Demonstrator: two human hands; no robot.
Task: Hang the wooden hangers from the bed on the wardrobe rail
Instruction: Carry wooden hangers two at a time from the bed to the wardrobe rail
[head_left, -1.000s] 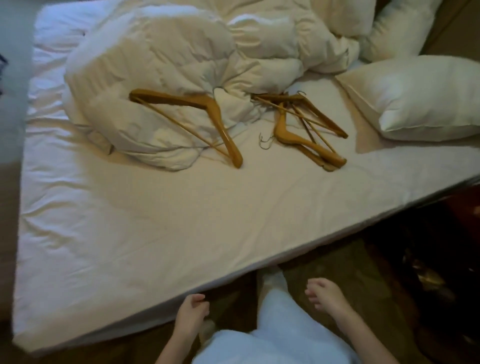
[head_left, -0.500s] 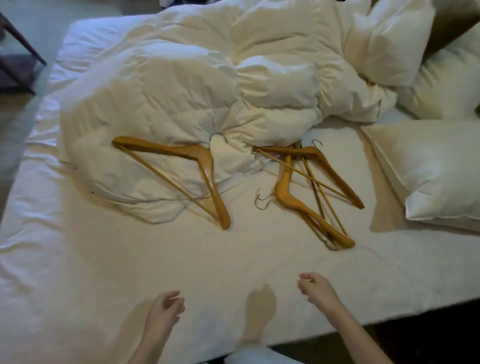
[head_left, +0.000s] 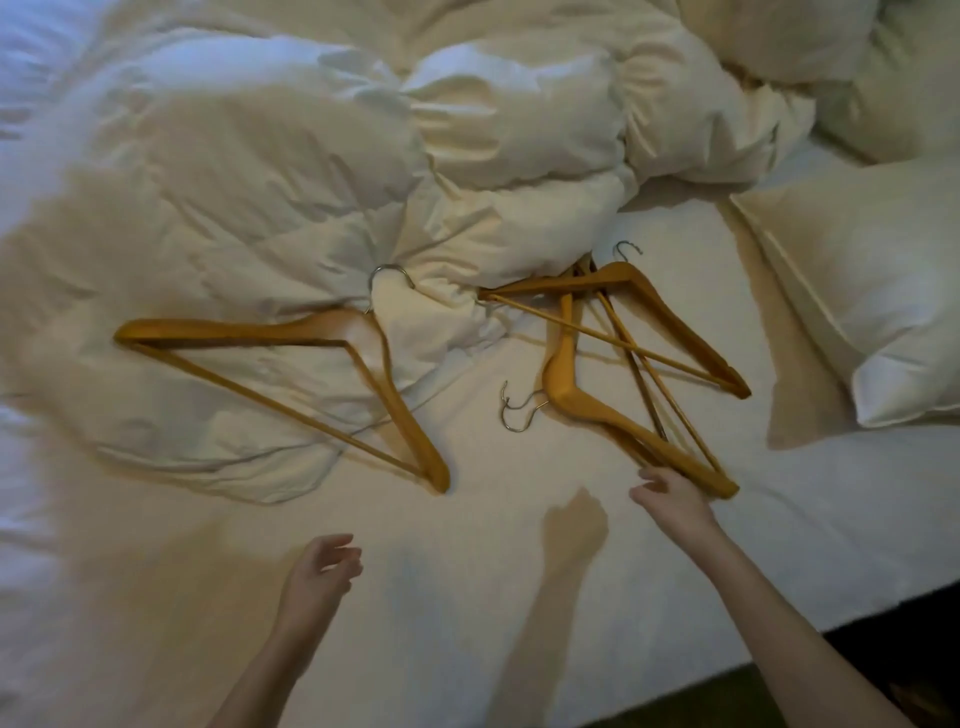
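Wooden hangers lie on the white bed. A single hanger rests partly on the crumpled duvet at the left, its metal hook up against the folds. To the right, a pile of several crossed hangers lies on the sheet, hooks pointing different ways. My right hand reaches to the pile's near end, its loosely spread fingers at the lowest hanger's tip; no grip shows. My left hand hovers over the sheet below the single hanger, fingers loosely curled, holding nothing.
A bunched white duvet fills the upper middle of the bed. Pillows lie at the right and upper right. The bed's near edge and dark floor show at the lower right. No wardrobe is in view.
The view has moved closer over the bed. My right hand has reached forward to the near end of the hanger pile. My left hand has advanced over the sheet.
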